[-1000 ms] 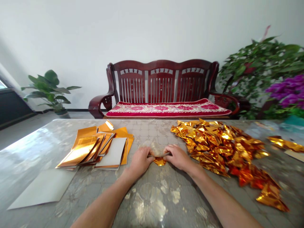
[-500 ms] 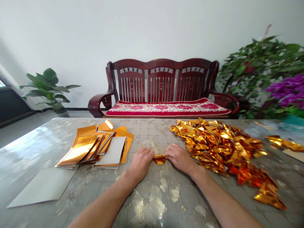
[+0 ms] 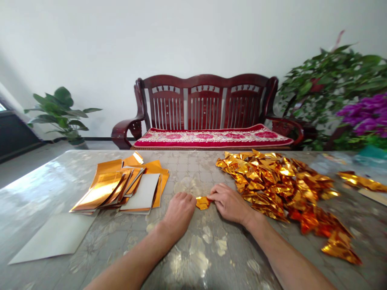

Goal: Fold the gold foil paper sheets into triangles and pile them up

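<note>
A small folded piece of gold foil paper [image 3: 202, 202] lies on the marble-patterned table [image 3: 193, 249] between my hands. My left hand [image 3: 180, 211] is curled into a loose fist beside its left edge, fingers tucked under. My right hand [image 3: 229, 202] pinches the foil's right edge with closed fingertips. A stack of flat gold and white sheets [image 3: 123, 187] lies to the left. A heap of folded gold foil pieces [image 3: 281, 183] spreads to the right.
A single white sheet [image 3: 51, 239] lies at the near left. More gold foil [image 3: 361, 182] rests at the far right. Behind the table stand a dark red wooden bench [image 3: 205, 112], a potted plant [image 3: 62, 114] and purple flowers [image 3: 363, 114].
The foil piece has been folded smaller and pressed flat. My left hand has drawn back a little and closed; my right hand stays on the foil's right edge.
</note>
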The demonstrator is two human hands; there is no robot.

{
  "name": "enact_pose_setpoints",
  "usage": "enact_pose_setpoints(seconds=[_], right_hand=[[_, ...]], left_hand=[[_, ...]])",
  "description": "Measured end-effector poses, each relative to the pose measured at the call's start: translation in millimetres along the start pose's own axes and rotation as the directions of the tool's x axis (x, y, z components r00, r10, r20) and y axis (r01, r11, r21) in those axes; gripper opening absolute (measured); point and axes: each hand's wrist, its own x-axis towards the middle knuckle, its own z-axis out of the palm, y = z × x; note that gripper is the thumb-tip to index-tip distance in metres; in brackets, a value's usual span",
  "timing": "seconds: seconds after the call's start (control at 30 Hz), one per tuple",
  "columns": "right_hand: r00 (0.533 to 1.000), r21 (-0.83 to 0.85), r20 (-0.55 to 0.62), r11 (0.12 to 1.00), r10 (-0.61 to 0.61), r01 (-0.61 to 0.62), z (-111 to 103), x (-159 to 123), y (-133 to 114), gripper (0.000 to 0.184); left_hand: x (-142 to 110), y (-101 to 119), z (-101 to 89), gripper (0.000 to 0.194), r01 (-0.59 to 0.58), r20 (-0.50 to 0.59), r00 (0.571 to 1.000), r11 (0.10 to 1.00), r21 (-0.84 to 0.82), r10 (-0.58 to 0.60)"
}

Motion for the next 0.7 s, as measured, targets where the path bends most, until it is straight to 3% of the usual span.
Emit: enact_pose_setpoints(seconds=[0.23,0.43,0.6,0.7], right_hand=[[0.996,-0.054,-0.029,0.995,0.083,-0.085,4.0,3.8,-5.4,0.023],[0.995,-0.131,-0.076,0.988,0.067,-0.077,11.7,5.9,-7.3,0.021],[0.997,-0.167,-0.066,0.985,0.037,-0.048,11.7,5.8,-12.4,0.017],[0.999,-0.185,-0.040,0.983,0.013,-0.020,12.7,5.0,-15.7,0.017]], left_hand=[[-3.4,12.8,5.2,0.017,0.011,-0.038,0.999,0.999,0.033,-0.009],[-2.9,14.6,5.5,0.012,0.042,0.011,0.999,0.998,0.051,-0.043],[-1.1,14.5,8.7,0.041,0.067,-0.042,0.997,0.996,0.056,-0.065],[0.1,14.4,10.5,0.039,0.068,-0.035,0.997,0.996,0.059,-0.066]])
